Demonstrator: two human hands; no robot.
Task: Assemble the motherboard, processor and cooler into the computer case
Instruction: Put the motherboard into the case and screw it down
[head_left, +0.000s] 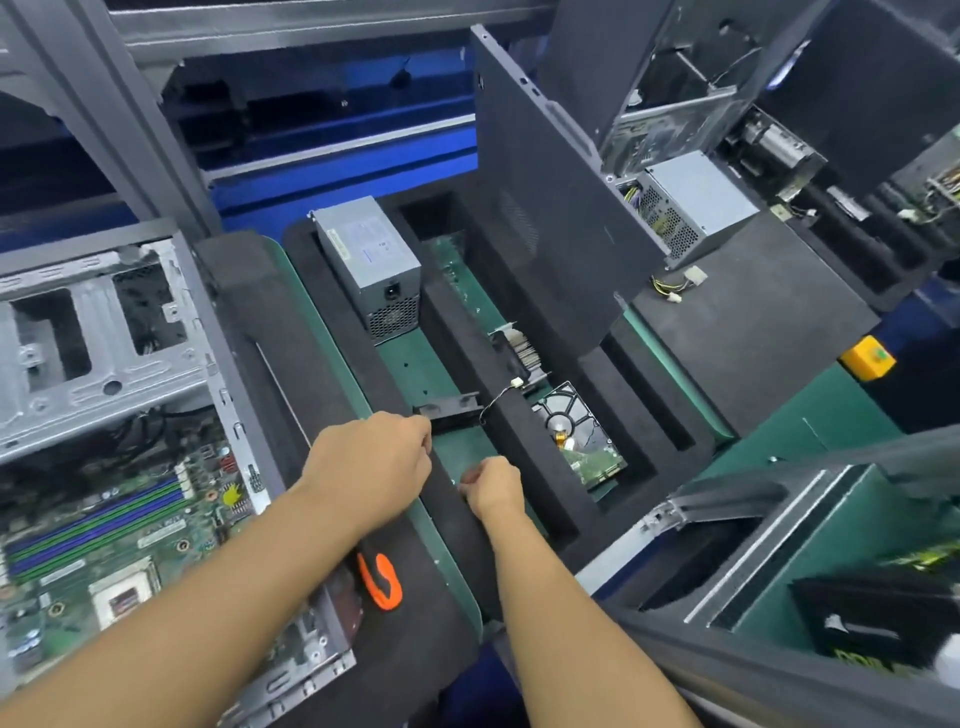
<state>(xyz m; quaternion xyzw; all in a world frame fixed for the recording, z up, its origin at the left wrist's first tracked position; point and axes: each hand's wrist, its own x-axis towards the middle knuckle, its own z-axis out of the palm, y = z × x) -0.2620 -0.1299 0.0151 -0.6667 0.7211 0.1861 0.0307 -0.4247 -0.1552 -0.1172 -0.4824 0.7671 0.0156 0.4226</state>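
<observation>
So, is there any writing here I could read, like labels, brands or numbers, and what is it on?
Nothing here reads clearly.
Sticker on the power supply: print too blurred to read.
White labels on the motherboard: too small to read.
Yellow-green letters on the black box: blurred and cut off, unreadable.

You have 1 view: your head camera looks forward and steeply down from close above the foam tray (519, 431), wide-angle, with the computer case (104, 332) at near left and a blue rack (337, 176) far behind.
</observation>
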